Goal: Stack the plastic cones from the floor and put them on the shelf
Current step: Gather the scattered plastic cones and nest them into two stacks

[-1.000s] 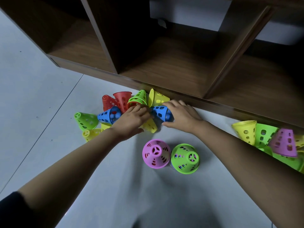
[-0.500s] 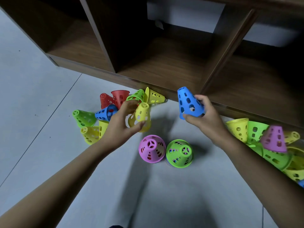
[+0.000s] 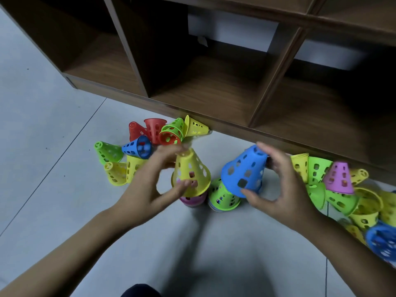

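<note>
Both hands clamp a cone apiece: the left hand [image 3: 147, 189] pinches the yellow cone [image 3: 189, 172] with fingers near its narrow top and thumb at its wide rim, and the right hand [image 3: 285, 185] closes its grip on the blue cone [image 3: 244, 170], fingers over the top and thumb under the rim. Pale grey floor [image 3: 53, 116] with thin tile seams fills the lower part of the head view, and a dark wooden shelf [image 3: 214, 93] with open compartments runs across the top, a light wall showing through its open back. The yellow cone hangs point-up directly over a pink cone [image 3: 192, 200] standing on the floor, only whose lower band shows. The blue cone, tilted, overlaps the top of a green cone [image 3: 222, 198] standing just beside the pink one. A loose pile of cones [image 3: 150, 142] in red, green, blue and yellow lies on its sides behind the left hand, close to the shelf's base. A second pile [image 3: 342, 189], with green, yellow, a pink and a blue one, lies by the right wrist. Every cone is bright plastic pierced with small holes. A dark sleeve [image 3: 139, 291] edges the bottom.
</note>
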